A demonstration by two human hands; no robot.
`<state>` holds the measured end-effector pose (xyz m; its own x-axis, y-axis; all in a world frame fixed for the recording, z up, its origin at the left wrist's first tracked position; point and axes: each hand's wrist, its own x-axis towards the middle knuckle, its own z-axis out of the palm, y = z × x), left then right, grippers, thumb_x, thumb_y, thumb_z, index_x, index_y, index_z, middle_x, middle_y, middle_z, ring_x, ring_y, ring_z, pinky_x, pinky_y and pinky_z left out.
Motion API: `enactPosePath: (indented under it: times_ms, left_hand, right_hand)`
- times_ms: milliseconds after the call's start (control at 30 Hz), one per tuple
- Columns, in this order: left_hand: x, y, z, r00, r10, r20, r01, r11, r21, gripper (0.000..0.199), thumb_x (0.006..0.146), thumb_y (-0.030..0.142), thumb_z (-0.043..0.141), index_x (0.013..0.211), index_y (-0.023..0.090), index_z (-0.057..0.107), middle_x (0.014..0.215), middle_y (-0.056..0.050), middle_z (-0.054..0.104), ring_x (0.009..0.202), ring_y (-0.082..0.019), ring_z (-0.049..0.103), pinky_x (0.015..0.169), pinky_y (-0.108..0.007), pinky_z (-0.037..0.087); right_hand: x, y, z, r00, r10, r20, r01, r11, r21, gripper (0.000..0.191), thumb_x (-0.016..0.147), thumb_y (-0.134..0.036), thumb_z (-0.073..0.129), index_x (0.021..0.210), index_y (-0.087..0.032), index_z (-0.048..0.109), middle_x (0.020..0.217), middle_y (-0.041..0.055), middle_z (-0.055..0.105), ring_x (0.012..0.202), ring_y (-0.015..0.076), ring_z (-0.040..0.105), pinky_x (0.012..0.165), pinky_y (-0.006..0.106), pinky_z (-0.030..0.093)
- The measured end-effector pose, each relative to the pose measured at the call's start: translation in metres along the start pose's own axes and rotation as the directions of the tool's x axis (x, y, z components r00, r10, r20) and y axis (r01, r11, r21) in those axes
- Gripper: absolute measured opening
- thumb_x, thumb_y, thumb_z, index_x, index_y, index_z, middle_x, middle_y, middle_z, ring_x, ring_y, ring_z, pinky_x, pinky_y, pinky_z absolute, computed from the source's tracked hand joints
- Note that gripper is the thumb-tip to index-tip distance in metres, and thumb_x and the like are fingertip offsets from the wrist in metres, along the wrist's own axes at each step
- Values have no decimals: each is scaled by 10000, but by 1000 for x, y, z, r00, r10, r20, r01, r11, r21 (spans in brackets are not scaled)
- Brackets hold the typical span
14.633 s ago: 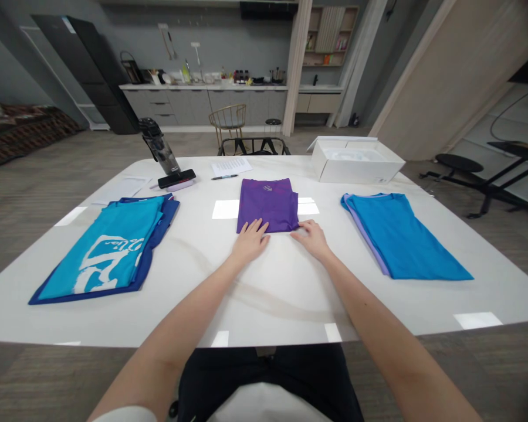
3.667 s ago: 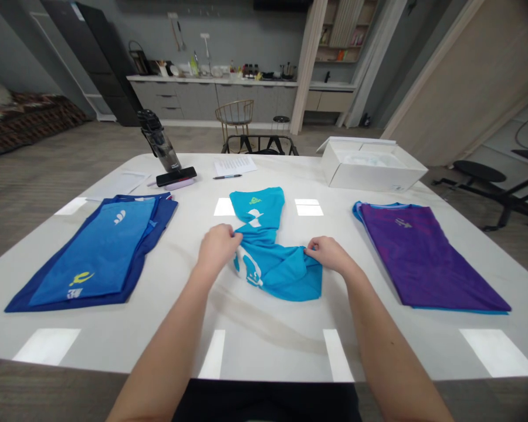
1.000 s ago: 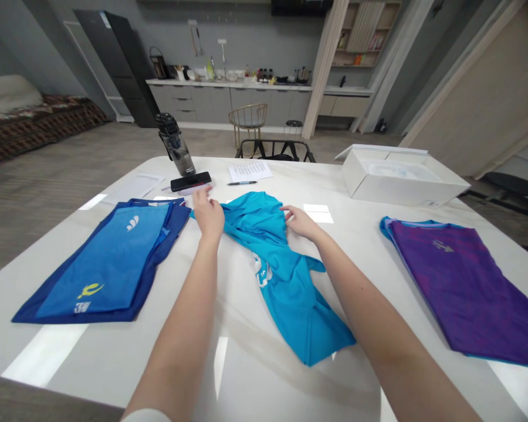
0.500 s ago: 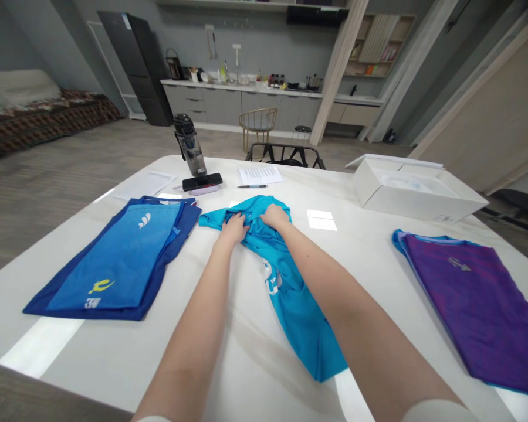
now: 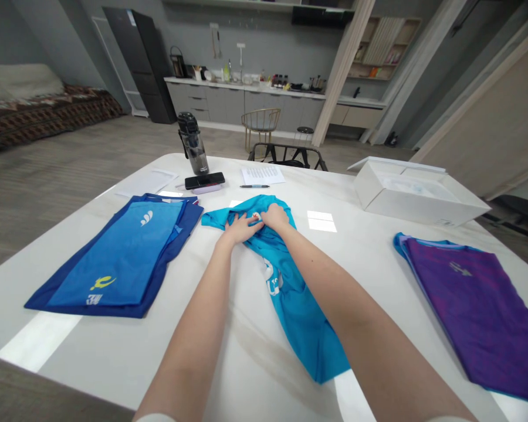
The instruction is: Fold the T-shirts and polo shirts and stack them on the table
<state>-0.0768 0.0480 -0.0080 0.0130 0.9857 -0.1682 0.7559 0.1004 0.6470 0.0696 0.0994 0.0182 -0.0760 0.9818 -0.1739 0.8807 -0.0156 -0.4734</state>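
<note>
A crumpled turquoise T-shirt with white lettering lies on the white table, one end trailing toward me. My right hand is closed on a bunch of its fabric near the far end. Just left of it, my left hand rests on the cloth with fingers spread, its fingertips close to the right hand. Between the hands a small white and red print shows on the shirt. The right forearm hides part of the fabric.
Folded blue shirts lie on the left, folded purple shirts on the right. Toward the back are a water bottle, a phone, a pen, a printed sheet and an open white box.
My left hand's fingers have spread out and reached right toward my right hand. The small print on the shirt has come into view between them. My right hand stays on the fabric.
</note>
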Motion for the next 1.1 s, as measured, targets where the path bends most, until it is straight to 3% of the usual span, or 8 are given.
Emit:
enactPosePath:
  times_ms: [100, 233, 433, 567, 767, 867, 967, 1100]
  left_hand:
    - [3, -2, 0, 995, -52, -90, 43, 993, -106, 471, 956, 552, 499, 1357, 358, 655, 1609, -66, 450, 1548, -382, 271, 1228, -664, 106]
    - [4, -5, 6, 997, -47, -59, 52, 995, 87, 546, 989, 380, 458, 1530, 310, 474, 1688, -86, 291, 1578, -357, 187, 1228, -686, 75]
    - [3, -9, 9, 1000, -16, 0, 16, 970, 242, 695, 946, 485, 569, 1588, 318, 361, 1716, -97, 203, 1589, -358, 125, 1231, -681, 93]
    - [1, -7, 7, 1000, -28, 10, 25, 965, 261, 764, 916, 531, 613, 1597, 315, 340, 1721, -107, 179, 1587, -364, 130, 1229, -675, 118]
    - [-8, 7, 6, 995, -101, 6, 94, 941, 324, 860, 893, 638, 578, 1625, 327, 253, 1734, -104, 112, 1590, -356, 111, 1209, -686, 185]
    - [-15, 19, 2, 978, -208, 12, 186, 899, 396, 954, 822, 701, 623, 1615, 305, 272, 1724, -149, 142, 1569, -397, 175, 1167, -705, 258]
    - [-19, 29, -1, 960, -281, 3, 246, 846, 472, 925, 768, 711, 672, 1531, 243, 435, 1631, -230, 358, 1478, -453, 358, 1114, -693, 341]
    - [-8, 29, 5, 987, -158, -12, 146, 873, 465, 693, 874, 621, 599, 1394, 164, 584, 1472, -239, 557, 1334, -412, 553, 1082, -528, 451]
  right_hand:
    - [-4, 30, -23, 980, 60, -191, -54, 998, 37, 350, 968, -360, 562, 1237, -142, 611, 1217, 228, 686, 1143, 336, 658, 921, 396, 522]
    - [-9, 108, -68, 946, 135, -295, -99, 986, 133, 327, 944, -350, 592, 1204, -152, 611, 1078, 186, 720, 955, 287, 704, 796, 341, 547]
    - [-32, 242, -128, 833, 429, -349, -354, 899, 259, 313, 864, -265, 692, 1148, -138, 667, 860, 127, 717, 617, 194, 635, 596, 309, 506]
    - [-46, 293, -147, 781, 501, -372, -391, 858, 334, 291, 817, -207, 709, 1098, -132, 695, 809, 114, 699, 631, 194, 619, 616, 322, 507]
    - [-58, 313, -155, 638, 360, -680, -325, 927, 186, 333, 951, -264, 519, 1259, -183, 618, 1077, 165, 701, 992, 266, 659, 865, 370, 516]
    - [-61, 310, -154, 753, 417, -509, -488, 873, -6, 385, 904, -250, 590, 1280, -171, 610, 1144, 201, 679, 1089, 343, 647, 902, 442, 511]
    - [-59, 297, -149, 815, 409, -410, -528, 816, -236, 461, 860, -182, 613, 1317, -124, 603, 1271, 269, 605, 1167, 407, 612, 921, 515, 498]
    - [-35, 262, -131, 903, -33, -429, -104, 950, -294, 365, 952, -251, 530, 1286, -173, 656, 1290, 194, 619, 1205, 332, 589, 1010, 451, 470]
